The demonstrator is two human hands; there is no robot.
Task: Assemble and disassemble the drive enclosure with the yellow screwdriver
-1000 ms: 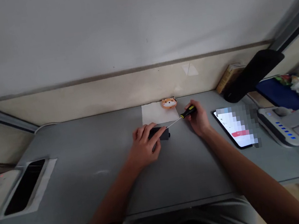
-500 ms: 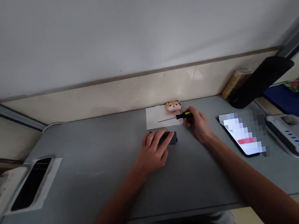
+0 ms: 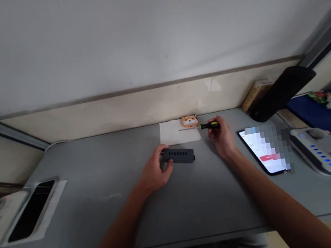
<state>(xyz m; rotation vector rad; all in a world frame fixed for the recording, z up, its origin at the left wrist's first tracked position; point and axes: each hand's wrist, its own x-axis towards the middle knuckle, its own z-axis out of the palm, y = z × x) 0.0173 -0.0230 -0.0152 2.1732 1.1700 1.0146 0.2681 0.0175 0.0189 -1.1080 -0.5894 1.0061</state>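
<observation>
A dark grey rectangular box with a row of slots (image 3: 181, 155) lies on the grey desk. My left hand (image 3: 157, 169) grips its left end between thumb and fingers. In my right hand (image 3: 222, 138) is a screwdriver (image 3: 210, 125) with a black and yellow handle. Its thin shaft points left, above a sheet of white paper (image 3: 170, 133). An orange animal-face case (image 3: 189, 120) sits at the paper's back right corner, just behind the shaft.
A lit phone (image 3: 262, 152) lies right of my right arm, beside a power strip (image 3: 317, 150) with blue lights. Behind them stand a black cylinder (image 3: 282, 90) and a small box (image 3: 255, 95). At the left, a dark phone (image 3: 33, 210) rests on white paper.
My left hand has shifted from lying over the slotted box to gripping its left end, so the slots now show. The screwdriver stays in my right hand, slightly further right.
</observation>
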